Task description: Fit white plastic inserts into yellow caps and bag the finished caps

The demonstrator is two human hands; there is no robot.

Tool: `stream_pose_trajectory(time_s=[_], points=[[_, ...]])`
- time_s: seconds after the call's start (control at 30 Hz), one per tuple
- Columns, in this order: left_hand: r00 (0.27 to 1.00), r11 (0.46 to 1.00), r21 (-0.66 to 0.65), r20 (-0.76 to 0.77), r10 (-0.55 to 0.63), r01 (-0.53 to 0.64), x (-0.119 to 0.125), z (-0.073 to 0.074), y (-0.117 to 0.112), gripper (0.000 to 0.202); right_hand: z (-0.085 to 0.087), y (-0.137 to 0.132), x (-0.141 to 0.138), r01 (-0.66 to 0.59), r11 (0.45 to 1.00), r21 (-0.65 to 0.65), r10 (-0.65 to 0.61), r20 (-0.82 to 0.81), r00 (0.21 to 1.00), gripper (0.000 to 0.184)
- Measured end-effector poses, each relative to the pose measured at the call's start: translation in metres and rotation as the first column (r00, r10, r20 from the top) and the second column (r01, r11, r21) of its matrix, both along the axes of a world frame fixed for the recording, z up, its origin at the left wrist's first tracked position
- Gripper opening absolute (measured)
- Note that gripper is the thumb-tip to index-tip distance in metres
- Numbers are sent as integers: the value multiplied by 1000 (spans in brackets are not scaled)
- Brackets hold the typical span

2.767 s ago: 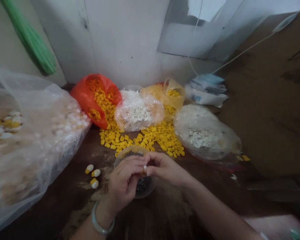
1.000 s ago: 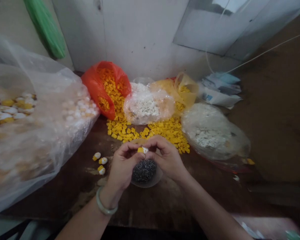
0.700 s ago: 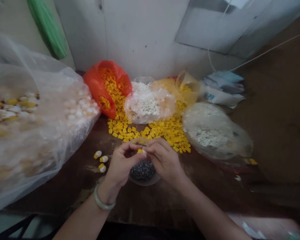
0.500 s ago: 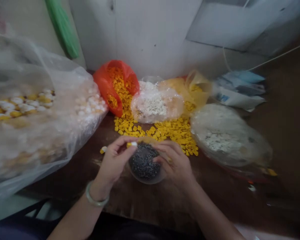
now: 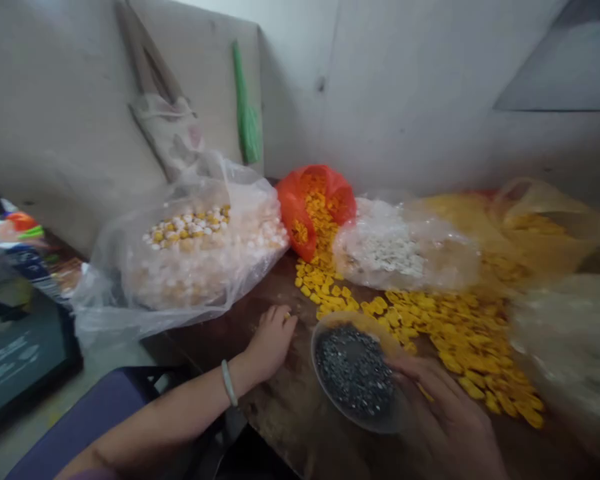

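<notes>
My left hand (image 5: 274, 343) rests curled on the dark wooden table (image 5: 215, 360), wearing a pale bangle (image 5: 227, 383), and I cannot tell whether its fingers hold anything. My blurred right hand (image 5: 443, 417) grips the right rim of a clear bowl (image 5: 325, 393). The bowl holds dark grey granules (image 5: 355, 370). Just beyond it lies a spill of yellow pieces (image 5: 445, 340), which also pour from an orange-red bag (image 5: 295, 213). Left of my hand sits a clear bag of white-and-yellow pieces (image 5: 195, 260).
A clear bag of white pieces (image 5: 405, 250) and a yellow bag (image 5: 540, 233) stand against the wall. A blurred clear bag (image 5: 565, 353) sits far right. A purple chair seat (image 5: 90, 413) lies below the table's near edge, beside a dark screen (image 5: 20, 353).
The view has swung left. My left hand has moved off the bowl down to the table, and its small yellow-and-white piece no longer shows. My right hand now grips the bowl's rim.
</notes>
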State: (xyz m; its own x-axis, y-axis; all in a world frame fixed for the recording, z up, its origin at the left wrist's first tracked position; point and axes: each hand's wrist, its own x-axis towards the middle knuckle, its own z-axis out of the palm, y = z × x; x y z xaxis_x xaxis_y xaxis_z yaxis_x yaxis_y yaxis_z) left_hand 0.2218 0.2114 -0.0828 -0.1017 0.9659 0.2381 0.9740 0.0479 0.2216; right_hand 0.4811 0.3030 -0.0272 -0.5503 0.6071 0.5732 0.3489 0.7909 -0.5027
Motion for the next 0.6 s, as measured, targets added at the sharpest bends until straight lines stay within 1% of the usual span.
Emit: stream_pose_trajectory(time_s=[0.1,0.2,0.27,0.3,0.33,0.37,0.4,0.47,0.5,0.53,0.57,0.6], points=[[996,997,28,-37,-75,76,-6,8,1,14,-5,5,1,-47,998,45,45,26,999,16],[993,993,52,-53,-107,110,-7,18,-2,12,-5,5,-1,-77,991,108,73,43,996,18],[991,986,108,-60,-119,125,-9,34,-4,13,-2,4,-3,-94,986,135,89,44,995,18],[992,981,154,-65,-112,121,-14,46,-4,14,0,3,-4,-103,985,137,98,43,994,17],[993,960,260,-73,-88,104,-22,61,-4,16,1,3,-5,-112,985,133,108,41,993,17],[996,924,378,-79,-39,66,-34,79,-3,18,3,2,-6,-124,984,126,120,41,992,17],[996,880,475,-81,39,5,-49,98,-1,19,4,1,-6,-133,984,118,129,39,991,17],[966,805,559,-29,257,-198,-89,135,7,20,4,0,-7,-147,983,109,143,40,989,18],[928,788,533,-9,371,-310,-112,152,12,20,4,0,-7,-153,983,105,150,41,988,19],[869,765,468,16,494,-443,-133,165,18,20,3,0,-7,-157,983,99,153,44,987,19],[805,747,362,17,593,-557,-153,175,24,20,2,0,-7,-160,983,92,156,49,987,20],[759,736,246,1,651,-631,-169,182,29,20,1,0,-7,-161,983,88,157,53,986,21]])
